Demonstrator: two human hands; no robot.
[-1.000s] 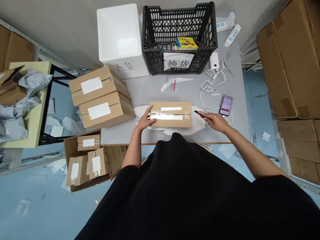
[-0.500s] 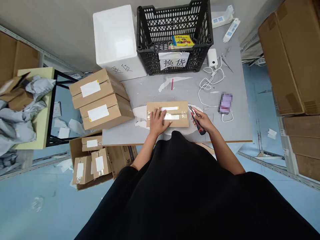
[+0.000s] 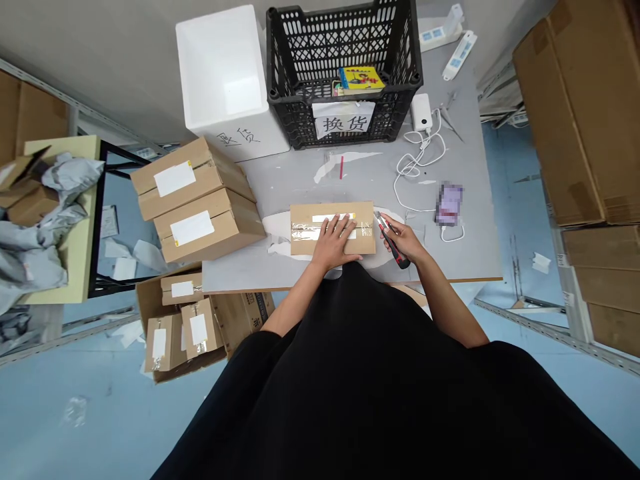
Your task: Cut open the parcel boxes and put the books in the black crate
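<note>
A taped cardboard box [image 3: 306, 245] with a white label lies flat near the front edge of the grey table [image 3: 465, 257]. Spread over its top, my left hand [image 3: 334, 245] presses on the box with its fingers apart and partly covers the label. My right hand [image 3: 404, 241] is closed round a red and black box cutter [image 3: 395, 250]. The cutter's tip points up and left, close to the box's right end. Whitish paper [image 3: 277, 227] lies under the box.
Two stacked boxes [image 3: 213, 223] stand at the left. Behind are a white foam bin [image 3: 220, 73] and a black crate [image 3: 345, 97] holding books. A phone [image 3: 449, 204] and white cable [image 3: 413, 160] lie at the right. Below left is an open carton [image 3: 145, 293] of small boxes.
My left hand has slid right along the box top, from its left part to its middle. My right hand keeps the cutter beside the box's right end. The view has shifted slightly.
</note>
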